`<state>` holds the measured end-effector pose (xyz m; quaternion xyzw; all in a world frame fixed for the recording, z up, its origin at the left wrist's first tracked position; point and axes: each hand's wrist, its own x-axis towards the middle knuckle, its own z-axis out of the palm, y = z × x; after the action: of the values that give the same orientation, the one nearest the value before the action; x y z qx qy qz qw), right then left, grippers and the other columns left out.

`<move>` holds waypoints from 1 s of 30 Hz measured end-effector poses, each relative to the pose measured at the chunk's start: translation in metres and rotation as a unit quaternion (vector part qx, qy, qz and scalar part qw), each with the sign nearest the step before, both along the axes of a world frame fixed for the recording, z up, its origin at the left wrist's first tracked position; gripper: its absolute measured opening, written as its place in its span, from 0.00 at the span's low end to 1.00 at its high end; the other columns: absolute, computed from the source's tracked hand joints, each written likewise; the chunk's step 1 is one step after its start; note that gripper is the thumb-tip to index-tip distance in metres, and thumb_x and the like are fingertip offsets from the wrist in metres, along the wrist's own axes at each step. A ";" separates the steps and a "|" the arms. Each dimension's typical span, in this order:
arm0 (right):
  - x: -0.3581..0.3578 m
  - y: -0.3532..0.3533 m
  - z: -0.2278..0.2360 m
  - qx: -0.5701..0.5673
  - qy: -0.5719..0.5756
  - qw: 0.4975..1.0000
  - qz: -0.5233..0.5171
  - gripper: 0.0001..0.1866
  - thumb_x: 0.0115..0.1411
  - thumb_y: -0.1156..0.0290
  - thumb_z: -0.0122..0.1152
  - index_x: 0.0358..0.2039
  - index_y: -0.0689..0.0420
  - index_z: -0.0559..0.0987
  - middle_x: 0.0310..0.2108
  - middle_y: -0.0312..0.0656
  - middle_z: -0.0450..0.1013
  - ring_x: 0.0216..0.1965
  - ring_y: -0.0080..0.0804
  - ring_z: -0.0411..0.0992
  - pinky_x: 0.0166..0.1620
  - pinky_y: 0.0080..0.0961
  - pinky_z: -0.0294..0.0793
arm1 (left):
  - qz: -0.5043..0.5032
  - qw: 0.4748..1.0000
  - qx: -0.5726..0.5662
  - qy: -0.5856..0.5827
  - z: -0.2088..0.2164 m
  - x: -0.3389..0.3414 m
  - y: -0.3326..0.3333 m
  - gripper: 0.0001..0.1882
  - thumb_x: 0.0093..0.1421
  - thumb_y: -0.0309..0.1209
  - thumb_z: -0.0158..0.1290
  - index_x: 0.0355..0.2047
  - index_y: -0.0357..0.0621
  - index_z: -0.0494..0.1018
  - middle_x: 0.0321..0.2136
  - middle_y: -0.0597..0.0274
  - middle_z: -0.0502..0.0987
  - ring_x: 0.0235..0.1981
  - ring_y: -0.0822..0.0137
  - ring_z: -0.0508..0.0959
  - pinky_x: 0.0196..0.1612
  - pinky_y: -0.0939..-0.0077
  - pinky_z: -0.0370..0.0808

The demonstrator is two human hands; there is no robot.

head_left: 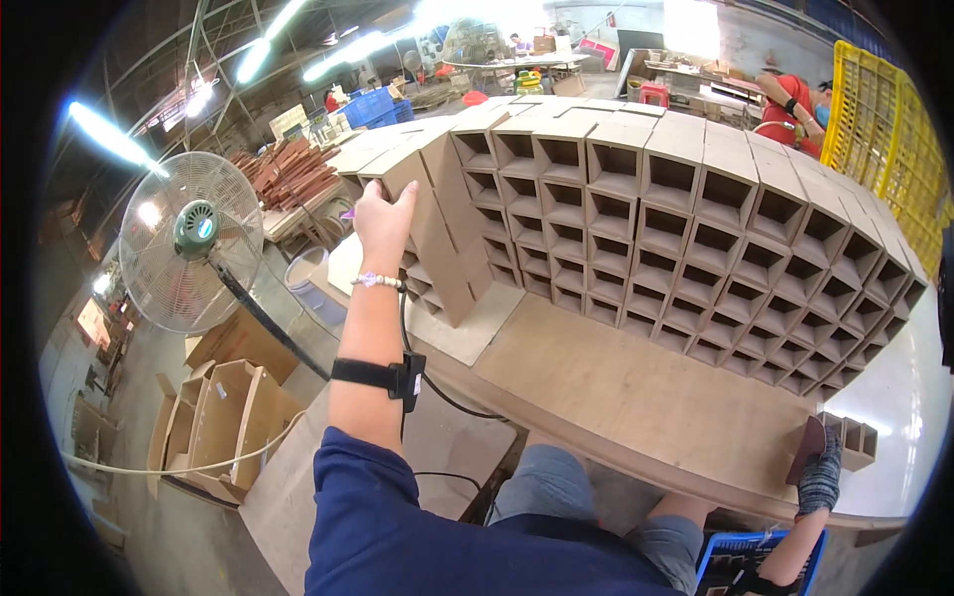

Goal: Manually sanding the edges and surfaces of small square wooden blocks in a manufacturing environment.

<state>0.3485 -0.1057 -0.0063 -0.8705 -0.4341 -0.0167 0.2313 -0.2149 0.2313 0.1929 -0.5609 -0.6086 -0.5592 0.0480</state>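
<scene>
At the top left end of the stack, my bare left hand [386, 221] grips the near end of a long, square-sided, fibreboard-coloured box [390, 176], thumb on one side and fingers on the other. A bit of purple shows beside its fingers. My right hand [821, 479], in a grey knitted glove, is closed on a flat reddish-brown block [808, 447] at the right of the table; its underside is hidden. Touching or just beyond that block lies a small open-ended box piece [852, 437] with compartments.
Stacked open-fronted boxes [661, 228] form a wall along the back of the wooden table [636, 382]. A standing fan [194, 238] and cardboard cartons [224, 417] are at left. A blue crate [810, 571] sits below right. A yellow crate [879, 139] and a person in red [785, 104] are beyond.
</scene>
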 end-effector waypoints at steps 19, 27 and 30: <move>-0.223 0.067 0.061 0.157 -0.046 0.879 0.448 0.23 0.54 0.73 0.48 0.52 0.61 0.68 0.49 0.51 0.68 0.52 0.49 0.65 0.57 0.39 0.60 | -0.528 0.838 -0.132 -0.040 -0.181 0.207 -0.217 0.12 0.51 0.25 0.54 0.20 0.39 0.61 0.15 0.51 0.65 0.17 0.51 0.67 0.21 0.63 0.64; -0.201 0.083 0.061 -0.046 -0.116 0.951 0.282 0.18 0.52 0.68 0.49 0.43 0.59 0.73 0.46 0.49 0.70 0.48 0.41 0.68 0.52 0.38 0.64 | -0.532 0.831 -0.160 -0.042 -0.192 0.220 -0.230 0.07 0.50 0.22 0.52 0.22 0.37 0.63 0.16 0.50 0.68 0.18 0.50 0.70 0.22 0.63 0.66; -0.224 0.066 0.051 0.124 -0.129 0.896 0.405 0.18 0.51 0.68 0.49 0.42 0.59 0.73 0.43 0.48 0.70 0.47 0.41 0.68 0.52 0.38 0.63 | -0.553 0.823 -0.122 -0.056 -0.194 0.221 -0.232 0.05 0.49 0.21 0.52 0.23 0.37 0.66 0.17 0.50 0.68 0.19 0.50 0.70 0.22 0.64 0.67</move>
<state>0.1249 -0.0401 0.0449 -0.5735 -0.7697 -0.0880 0.2663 0.0059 -0.0012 -0.0012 -0.7720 -0.2615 -0.4441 -0.3720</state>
